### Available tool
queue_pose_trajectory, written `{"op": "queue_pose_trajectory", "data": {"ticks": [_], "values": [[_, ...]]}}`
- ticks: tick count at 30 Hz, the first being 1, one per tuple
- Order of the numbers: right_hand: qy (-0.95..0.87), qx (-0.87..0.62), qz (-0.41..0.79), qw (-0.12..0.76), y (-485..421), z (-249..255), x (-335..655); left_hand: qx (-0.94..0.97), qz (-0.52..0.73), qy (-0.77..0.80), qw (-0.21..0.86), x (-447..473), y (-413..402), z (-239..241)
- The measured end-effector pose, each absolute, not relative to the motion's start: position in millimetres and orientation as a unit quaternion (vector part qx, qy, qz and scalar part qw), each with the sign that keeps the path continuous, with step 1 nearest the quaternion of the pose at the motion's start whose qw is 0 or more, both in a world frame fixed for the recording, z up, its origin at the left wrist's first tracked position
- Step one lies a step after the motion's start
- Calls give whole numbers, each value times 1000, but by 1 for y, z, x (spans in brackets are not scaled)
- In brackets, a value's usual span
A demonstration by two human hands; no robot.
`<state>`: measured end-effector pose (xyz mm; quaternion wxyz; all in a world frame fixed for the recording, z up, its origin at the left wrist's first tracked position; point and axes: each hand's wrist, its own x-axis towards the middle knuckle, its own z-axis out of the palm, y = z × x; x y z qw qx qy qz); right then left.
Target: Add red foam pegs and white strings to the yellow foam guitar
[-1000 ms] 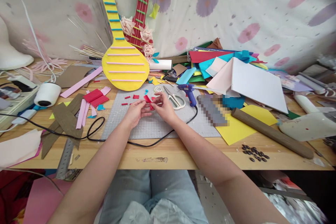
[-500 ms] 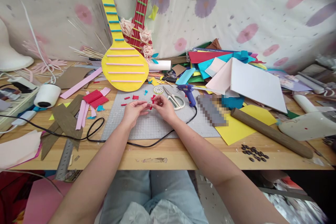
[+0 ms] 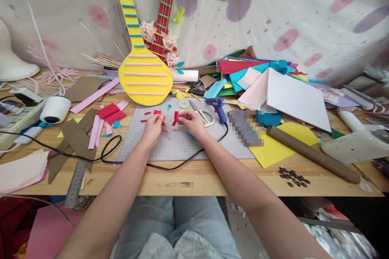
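Note:
Over the grey cutting mat (image 3: 179, 145), my right hand (image 3: 192, 124) pinches a small red foam piece (image 3: 175, 117) between thumb and fingers. A short way to its left, my left hand (image 3: 154, 125) has its fingertips pinched together; whether anything is between them I cannot make out. Small red scraps (image 3: 152, 113) lie on the mat just beyond the hands. Scissors (image 3: 202, 114) and a blue glue gun (image 3: 219, 108) rest at the mat's far right.
A yellow foam guitar (image 3: 142, 71) and a red one (image 3: 164, 12) lean against the flowered cloth. Coloured foam sheets (image 3: 267, 85) pile at the right, with a brown roll (image 3: 313, 153) and dark seeds (image 3: 293, 176). A black cable (image 3: 106, 151) crosses the mat's front; red and pink strips (image 3: 106, 117) lie at the left.
My hands have drawn slightly apart. The red piece now hangs from my right hand alone, and my left hand has shifted a little to the left.

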<state>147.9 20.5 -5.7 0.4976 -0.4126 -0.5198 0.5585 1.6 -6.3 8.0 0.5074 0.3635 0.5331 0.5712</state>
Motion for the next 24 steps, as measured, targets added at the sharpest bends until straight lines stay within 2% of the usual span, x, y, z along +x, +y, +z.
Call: {"op": "queue_pose_trajectory", "data": {"ticks": [6,14,24], "values": [[-486,-389,584,521,22,-7,148,379,590,513,495,0,-7,8],[-456,-371,622,518,19,-6,151,423,543,473,550,-2,-8,7],[-450,-354,640,513,20,-7,149,503,545,486,462,-2,-9,6]]}}
